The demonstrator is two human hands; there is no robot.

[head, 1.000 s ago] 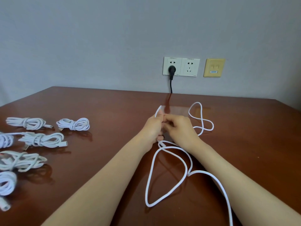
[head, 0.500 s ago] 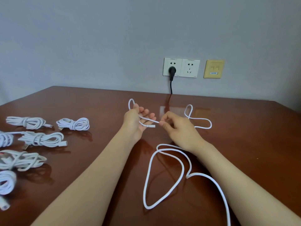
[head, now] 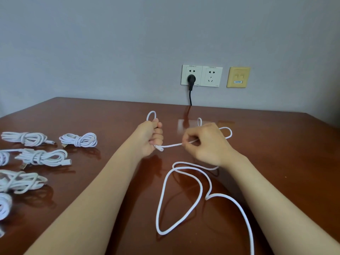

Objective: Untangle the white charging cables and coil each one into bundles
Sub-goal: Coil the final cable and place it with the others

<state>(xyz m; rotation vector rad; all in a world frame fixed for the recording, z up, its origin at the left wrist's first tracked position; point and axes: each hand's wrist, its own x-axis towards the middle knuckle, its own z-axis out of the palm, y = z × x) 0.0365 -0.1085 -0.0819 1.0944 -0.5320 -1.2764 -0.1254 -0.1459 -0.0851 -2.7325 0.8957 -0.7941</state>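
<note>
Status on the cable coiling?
Left hand grips a loop of the cable; right hand pinches it. Rest slack on table. Bundles lie apart, left.

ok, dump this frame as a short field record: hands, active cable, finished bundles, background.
left hand: fist round loose cable near its connector end, small loop poking out above
right hand: pinches same cable, short span between hands
rest of cable: lies in open loops on table
coiled bundles: several at table's left, some cut by frame edge
background: black plug in wall socket
</note>
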